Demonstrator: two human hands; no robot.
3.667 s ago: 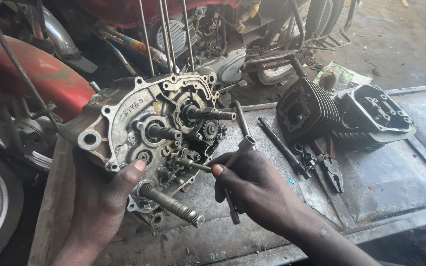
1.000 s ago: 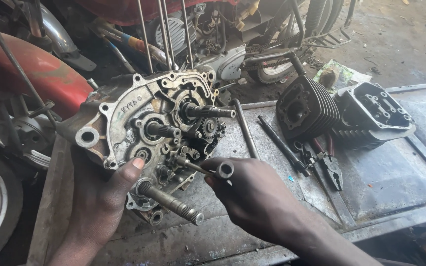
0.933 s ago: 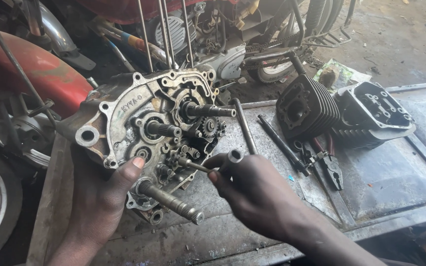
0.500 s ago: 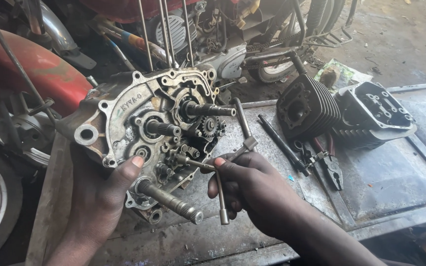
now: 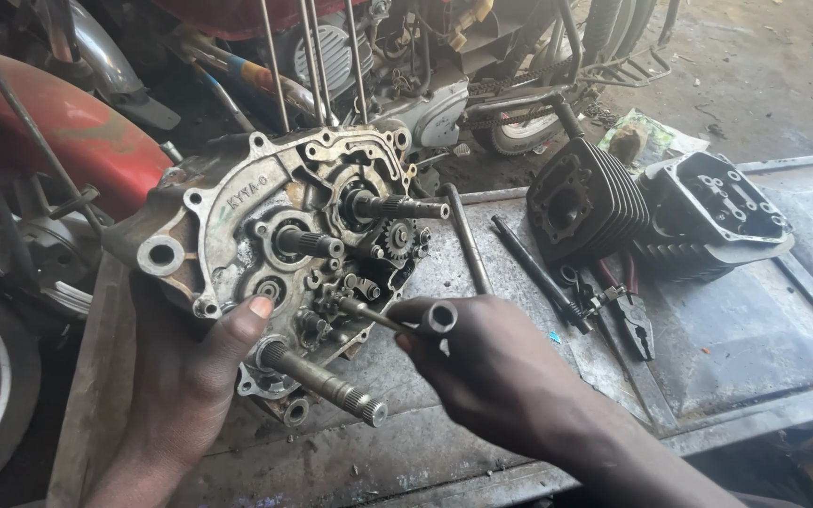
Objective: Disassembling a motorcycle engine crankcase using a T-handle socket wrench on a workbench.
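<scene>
Head view shows the left hand [image 5: 185, 376] clasped on the near-left edge of the engine crankcase [image 5: 265, 235], thumb pressed on its face, while the right hand [image 5: 505, 376] is closed around a T-handle socket wrench [image 5: 402, 320] whose tip sits among the small gears at the case's near-right side. The case stands tilted on the metal workbench [image 5: 755, 329], left of centre. It looks heavy, rigid and oily – best held by its thick rim, not by the protruding splined shafts [image 5: 326, 381]. To the right lie a finned cylinder [image 5: 590, 202], cylinder head [image 5: 712, 212] and pliers [image 5: 628, 315] – well apart. A motorcycle crowds the left; open bench remains near and right.
</scene>
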